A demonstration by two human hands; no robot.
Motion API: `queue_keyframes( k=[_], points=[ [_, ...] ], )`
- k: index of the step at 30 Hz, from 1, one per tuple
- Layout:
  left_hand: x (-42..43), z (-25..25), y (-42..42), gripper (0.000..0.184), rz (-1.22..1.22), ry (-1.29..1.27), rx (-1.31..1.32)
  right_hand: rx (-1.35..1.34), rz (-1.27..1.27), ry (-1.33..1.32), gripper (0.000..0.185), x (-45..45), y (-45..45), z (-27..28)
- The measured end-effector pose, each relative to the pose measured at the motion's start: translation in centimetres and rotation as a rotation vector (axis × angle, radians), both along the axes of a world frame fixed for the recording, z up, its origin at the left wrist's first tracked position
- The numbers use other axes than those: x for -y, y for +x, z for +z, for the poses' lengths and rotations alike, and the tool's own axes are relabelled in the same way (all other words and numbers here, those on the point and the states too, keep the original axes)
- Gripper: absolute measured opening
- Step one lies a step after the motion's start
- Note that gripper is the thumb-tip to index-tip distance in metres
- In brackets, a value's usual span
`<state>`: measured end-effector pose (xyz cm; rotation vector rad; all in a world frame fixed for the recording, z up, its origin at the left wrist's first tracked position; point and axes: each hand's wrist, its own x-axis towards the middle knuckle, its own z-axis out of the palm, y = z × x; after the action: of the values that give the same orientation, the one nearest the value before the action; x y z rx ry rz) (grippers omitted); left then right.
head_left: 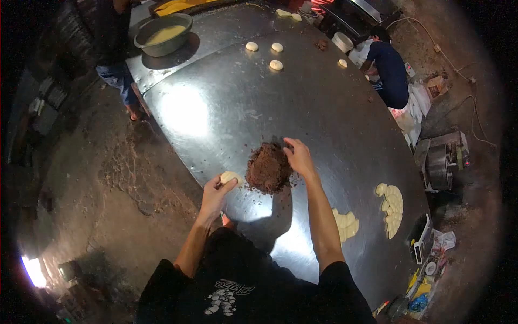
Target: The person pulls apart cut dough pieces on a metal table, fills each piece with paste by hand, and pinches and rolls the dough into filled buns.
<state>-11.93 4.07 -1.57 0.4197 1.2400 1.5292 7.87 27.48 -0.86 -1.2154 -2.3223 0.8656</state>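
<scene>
A pale, flattened piece of dough (231,179) is pinched between the thumb and fingers of my left hand (215,193), just left of a dark brown crumbly mound of filling (268,167). My right hand (300,157) is at the upper right edge of that mound, its thumb and forefinger apart and the other fingers partly hidden. Loose crumbs lie around the mound on the metal table (324,119). Right of my right forearm sits a cluster of dough pieces (346,224), partly covered by the arm. A second cluster of dough pieces (392,209) lies farther right.
Several round dough balls (276,65) are spread across the far part of the table. A large basin (163,35) with yellowish contents stands at the far left, near a standing person (114,59). Another person (389,70) is low beside the right edge. A scale-like device (421,239) is at lower right.
</scene>
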Motion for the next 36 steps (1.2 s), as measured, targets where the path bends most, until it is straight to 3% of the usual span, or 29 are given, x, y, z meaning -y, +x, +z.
queue_keyframes(
  k=[9, 16, 19, 21, 22, 24, 25, 26, 28, 30, 31, 34, 36],
  points=[
    [-2.0, 0.4, -1.3, 0.035, 0.024, -0.137, 0.059, 0.245, 0.223, 0.085, 0.028, -1.9, -3.2, 0.2],
    [-5.0, 1.3, -1.8, 0.037, 0.076, -0.118, 0.151, 0.204, 0.072, 0.144, 0.023, -1.5, -3.4, -2.2],
    [-6.5, 1.1, -2.0, 0.042, 0.041, -0.097, 0.129, 0.089, -0.075, -0.051, 0.019, -2.2, -2.4, -1.7],
    [-8.0, 1.3, -1.7, 0.046, 0.014, -0.097, 0.126, -0.278, -0.247, -0.519, 0.021, -2.1, -0.8, -0.7],
    [-8.8, 1.6, -1.1, 0.05, -0.015, -0.073, 0.144, -0.28, -0.255, -0.517, 0.021, -1.4, -0.5, 0.3],
    [-10.1, 2.0, 0.2, 0.055, -0.06, -0.055, 0.163, -0.61, -0.317, -0.704, 0.026, 0.8, 0.1, 2.1],
    [-10.8, 1.9, 0.8, 0.059, -0.181, -0.067, 0.176, -0.613, -0.33, -0.701, 0.026, 2.2, 0.2, 2.9],
    [-11.4, 1.8, 1.7, 0.063, -0.304, -0.077, 0.188, -0.591, -0.269, -0.481, 0.028, 3.7, -0.1, 3.7],
    [-11.9, 1.7, 3.8, 0.06, -0.325, -0.1, 0.216, -0.478, -0.224, -0.128, 0.031, 6.6, -0.6, 4.5],
    [-12.0, 1.5, 5.5, 0.053, -0.466, -0.078, 0.184, -0.068, -0.155, 0.231, 0.037, 9.2, 0.5, 4.3],
    [-11.8, 1.6, 6.5, 0.042, -0.41, -0.063, 0.058, -0.07, -0.18, 0.239, 0.037, 10.1, 1.0, 4.4],
    [-10.6, 2.3, 7.6, 0.038, -0.451, -0.011, 0.073, 0.024, -0.255, 0.271, 0.042, 12.6, 2.6, 5.3],
    [-10.0, 2.7, 7.8, 0.037, -0.528, 0.004, 0.145, -0.277, -0.243, 0.064, 0.044, 13.3, 5.1, 6.9]
  ],
)
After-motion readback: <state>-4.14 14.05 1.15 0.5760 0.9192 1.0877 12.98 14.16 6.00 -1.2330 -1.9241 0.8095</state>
